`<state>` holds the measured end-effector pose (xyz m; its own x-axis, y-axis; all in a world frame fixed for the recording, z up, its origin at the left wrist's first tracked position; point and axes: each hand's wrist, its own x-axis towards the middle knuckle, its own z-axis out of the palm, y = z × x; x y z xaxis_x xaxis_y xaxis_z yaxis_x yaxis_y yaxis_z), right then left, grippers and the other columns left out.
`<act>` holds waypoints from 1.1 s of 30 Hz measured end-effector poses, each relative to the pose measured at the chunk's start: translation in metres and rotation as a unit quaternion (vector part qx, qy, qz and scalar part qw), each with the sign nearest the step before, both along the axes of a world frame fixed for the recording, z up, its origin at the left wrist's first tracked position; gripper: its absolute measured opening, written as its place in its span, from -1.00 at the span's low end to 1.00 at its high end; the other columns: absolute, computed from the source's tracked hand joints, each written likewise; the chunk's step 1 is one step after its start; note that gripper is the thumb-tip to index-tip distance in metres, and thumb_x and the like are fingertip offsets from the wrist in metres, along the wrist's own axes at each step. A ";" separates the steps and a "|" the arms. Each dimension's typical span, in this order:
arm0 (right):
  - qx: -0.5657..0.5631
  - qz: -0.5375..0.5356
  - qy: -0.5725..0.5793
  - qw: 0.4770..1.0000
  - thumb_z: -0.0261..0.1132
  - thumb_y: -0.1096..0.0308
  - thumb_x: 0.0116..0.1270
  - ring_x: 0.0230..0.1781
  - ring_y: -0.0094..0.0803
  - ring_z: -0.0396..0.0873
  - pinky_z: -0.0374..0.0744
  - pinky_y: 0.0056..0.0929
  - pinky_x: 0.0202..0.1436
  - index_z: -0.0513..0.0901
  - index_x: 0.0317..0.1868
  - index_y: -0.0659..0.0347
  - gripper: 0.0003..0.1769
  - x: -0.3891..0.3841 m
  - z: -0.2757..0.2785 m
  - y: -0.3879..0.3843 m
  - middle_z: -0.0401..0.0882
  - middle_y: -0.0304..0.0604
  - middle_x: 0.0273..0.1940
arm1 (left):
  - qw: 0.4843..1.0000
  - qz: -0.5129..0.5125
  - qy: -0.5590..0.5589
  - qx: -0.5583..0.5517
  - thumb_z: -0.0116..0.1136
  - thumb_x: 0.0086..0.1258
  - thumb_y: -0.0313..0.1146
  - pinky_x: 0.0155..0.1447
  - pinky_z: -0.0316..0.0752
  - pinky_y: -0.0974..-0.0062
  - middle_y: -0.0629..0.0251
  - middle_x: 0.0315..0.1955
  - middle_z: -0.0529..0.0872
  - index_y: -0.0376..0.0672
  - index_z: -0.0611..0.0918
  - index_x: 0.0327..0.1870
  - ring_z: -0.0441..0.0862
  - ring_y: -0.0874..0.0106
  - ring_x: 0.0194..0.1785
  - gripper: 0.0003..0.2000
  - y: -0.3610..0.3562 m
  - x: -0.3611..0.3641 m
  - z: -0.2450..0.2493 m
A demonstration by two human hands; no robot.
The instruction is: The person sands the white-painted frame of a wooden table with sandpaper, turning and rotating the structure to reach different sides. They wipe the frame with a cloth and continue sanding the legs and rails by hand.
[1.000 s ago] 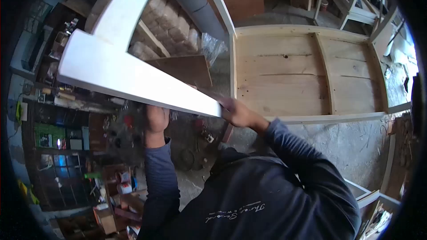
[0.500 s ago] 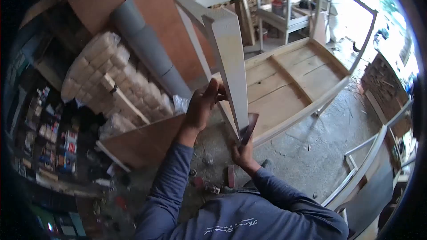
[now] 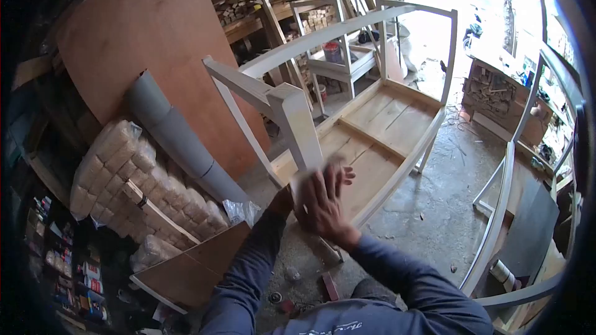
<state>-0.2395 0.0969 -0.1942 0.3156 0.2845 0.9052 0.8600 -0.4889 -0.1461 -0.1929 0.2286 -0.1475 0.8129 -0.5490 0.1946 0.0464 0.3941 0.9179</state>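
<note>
A pale wooden post (image 3: 297,127) of a frame rises in front of me, its broad end toward the camera. My right hand (image 3: 326,211) is blurred against the lower part of the post, its fingers bent together over a smeared pale patch; what it holds cannot be made out. My left hand (image 3: 284,201) is beside the post on its left, mostly hidden by the post and the right hand. Beyond the hands, the frame's planked wooden panel (image 3: 366,158) has a crossbar and raised edges.
Wrapped bundles (image 3: 124,174), a grey roll (image 3: 177,136) and a large brown board (image 3: 155,43) stand at the left. A reddish block (image 3: 329,286) lies on the floor. Another curved frame (image 3: 496,217) is at the right; a small pale table (image 3: 341,68) stands behind.
The view has shifted, bringing more of the back and right into sight. My right hand has moved up and across the post; my left hand is lower on it. The dark sheet is no longer clearly visible.
</note>
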 end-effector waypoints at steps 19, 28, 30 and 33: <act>-0.006 0.005 0.014 1.000 0.19 0.24 0.35 0.60 0.51 -0.09 -0.14 0.43 0.60 0.22 0.48 0.56 -0.21 0.020 0.053 -0.004 0.02 0.52 0.54 | 0.991 -0.103 -0.008 0.085 -0.36 0.64 0.25 0.63 0.06 0.14 -0.03 0.57 0.13 -0.22 0.04 0.62 0.15 0.11 0.60 -0.22 0.000 0.016 -0.023; 0.082 -0.034 -0.045 0.995 0.16 0.23 0.36 0.65 0.38 -0.17 -0.16 0.29 0.65 0.23 0.48 0.47 -0.24 0.006 0.211 0.012 -0.07 0.43 0.59 | 0.969 -0.199 0.009 0.143 -0.57 0.33 0.66 0.62 0.05 0.03 -0.02 0.62 0.13 0.01 0.03 0.69 0.14 0.08 0.64 0.07 -0.003 0.053 -0.046; 0.118 -0.046 -0.053 0.991 0.14 0.28 0.34 0.66 0.33 -0.13 -0.14 0.24 0.67 0.26 0.45 0.47 -0.28 0.004 0.200 0.012 -0.03 0.41 0.59 | 0.968 -0.187 0.003 0.167 -0.57 0.33 0.67 0.60 0.09 0.04 0.00 0.61 0.16 0.05 0.04 0.69 0.17 0.09 0.63 0.06 -0.002 0.055 -0.051; 0.182 -0.078 0.038 0.979 0.11 0.40 0.37 0.63 0.29 -0.03 -0.10 0.19 0.67 0.23 0.48 0.46 -0.32 0.000 0.035 0.032 0.08 0.43 0.52 | 0.978 -0.141 0.013 0.154 -0.20 0.65 0.15 0.66 0.04 0.17 0.14 0.63 0.14 0.01 -0.03 0.69 0.18 0.19 0.63 -0.26 0.000 0.045 -0.050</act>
